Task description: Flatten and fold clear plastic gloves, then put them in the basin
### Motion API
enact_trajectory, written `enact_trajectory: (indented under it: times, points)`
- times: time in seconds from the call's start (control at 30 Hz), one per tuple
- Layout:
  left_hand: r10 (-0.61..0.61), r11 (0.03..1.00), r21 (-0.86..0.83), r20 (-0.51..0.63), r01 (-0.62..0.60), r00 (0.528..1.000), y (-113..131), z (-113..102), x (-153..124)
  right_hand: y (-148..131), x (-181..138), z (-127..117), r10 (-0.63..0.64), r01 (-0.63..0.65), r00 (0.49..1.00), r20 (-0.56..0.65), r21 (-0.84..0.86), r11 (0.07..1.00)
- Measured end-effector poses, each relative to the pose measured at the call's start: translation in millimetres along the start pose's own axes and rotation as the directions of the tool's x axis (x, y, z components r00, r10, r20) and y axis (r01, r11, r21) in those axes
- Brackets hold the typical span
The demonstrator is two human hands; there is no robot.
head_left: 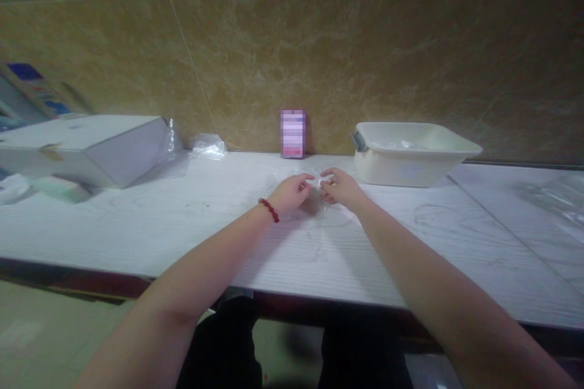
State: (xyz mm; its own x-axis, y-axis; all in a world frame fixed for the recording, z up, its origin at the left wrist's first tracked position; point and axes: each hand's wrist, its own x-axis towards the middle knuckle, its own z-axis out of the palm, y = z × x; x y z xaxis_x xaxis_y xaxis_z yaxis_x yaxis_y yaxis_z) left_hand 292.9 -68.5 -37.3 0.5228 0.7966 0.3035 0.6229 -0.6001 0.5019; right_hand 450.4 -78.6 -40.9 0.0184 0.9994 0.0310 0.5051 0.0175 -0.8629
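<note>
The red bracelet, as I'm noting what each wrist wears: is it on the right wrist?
No, the red bracelet circles the wrist of the left hand, and none shows at the right hand.

Arms, two: bare at least along the visible length, entering from the near left and near right and converging toward the far middle. Left forearm (214,255): slanting far and rightward. Left hand (291,192): back uppermost, fingers bent and pointing right, thumb close to the index finger. Right forearm (424,264): slanting far and leftward. Right hand (341,187): fingers curled, pointing left. Hands face each other, fingertips near but apart; grip on either side indistinct.
</note>
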Motion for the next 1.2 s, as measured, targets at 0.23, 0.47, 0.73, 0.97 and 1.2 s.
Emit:
enact_trajectory:
  times: [0.23, 0.47, 0.73, 0.97, 1.2]
  points:
    - [-0.085, 0.98, -0.184, -0.019, 0.08, 0.996, 7, -4, -1, -9, -5, 8, 0.029, -0.032, 0.998, 0.047, 0.052, 0.998]
    - [-0.166, 0.975, -0.142, 0.027, 0.168, 0.986, -1, 0, -1, -9, -4, 11, 0.066, -0.083, 0.993, 0.1, 0.175, 0.981]
    - [-0.318, 0.936, -0.163, -0.014, 0.311, 0.948, -6, 1, 2, -5, -2, 12, 0.047, -0.067, 0.993, 0.106, 0.192, 0.979]
    - [-0.378, 0.911, -0.196, -0.04, 0.364, 0.925, -14, 5, 6, -5, -3, 12, 0.032, -0.055, 0.992, 0.122, 0.186, 0.981]
    - [-0.366, 0.921, -0.176, -0.085, 0.348, 0.927, -19, 2, 8, -3, -3, 11, 0.013, -0.032, 0.989, 0.15, 0.124, 0.992]
